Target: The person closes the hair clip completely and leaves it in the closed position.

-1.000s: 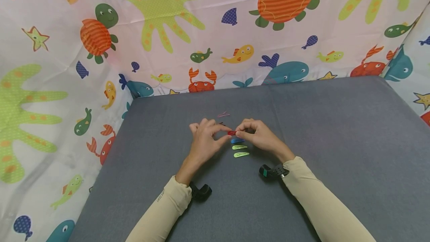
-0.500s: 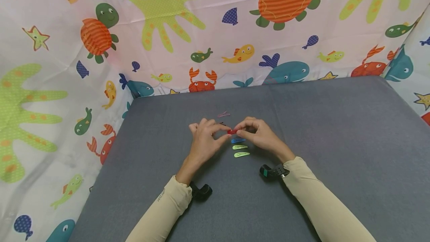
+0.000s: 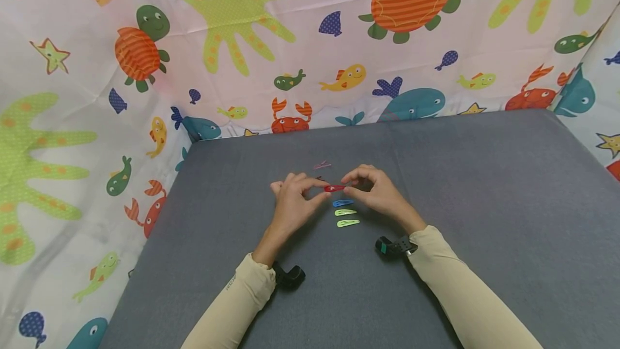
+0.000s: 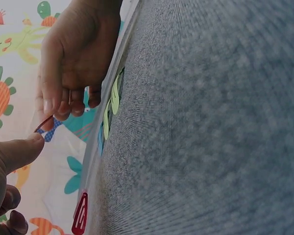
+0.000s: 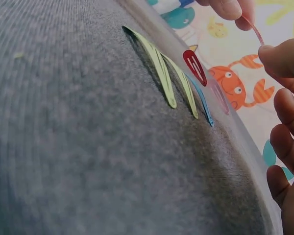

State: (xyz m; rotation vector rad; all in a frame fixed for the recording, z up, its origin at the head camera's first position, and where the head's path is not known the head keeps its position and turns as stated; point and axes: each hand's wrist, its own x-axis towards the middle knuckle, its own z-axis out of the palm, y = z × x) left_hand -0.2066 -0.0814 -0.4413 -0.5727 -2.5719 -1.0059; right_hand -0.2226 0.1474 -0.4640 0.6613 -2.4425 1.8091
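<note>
A red snap hair clip (image 3: 334,188) is held above the table between both hands. My left hand (image 3: 296,203) pinches its left end between thumb and index finger. At the clip's narrow right end is my right hand (image 3: 380,198), its thumb tip on the clip and its index finger close by. In the right wrist view the clip (image 5: 256,32) shows edge-on as a thin, bent strip. Below the hands lie a blue hair clip (image 3: 343,203) and two lime-green hair clips, one (image 3: 345,212) above the other (image 3: 348,223).
Another red hair clip (image 5: 194,67) lies on the grey tabletop (image 3: 460,203), mostly hidden behind the left hand in the head view. Farther back is a pink hair clip (image 3: 322,165). A sea-animal curtain (image 3: 232,90) stands around the table's back and sides.
The red clip has shifted slightly left and up, and more of it shows between the hands. The right hand's index finger has risen a little off the thumb. The other clips stay put.
</note>
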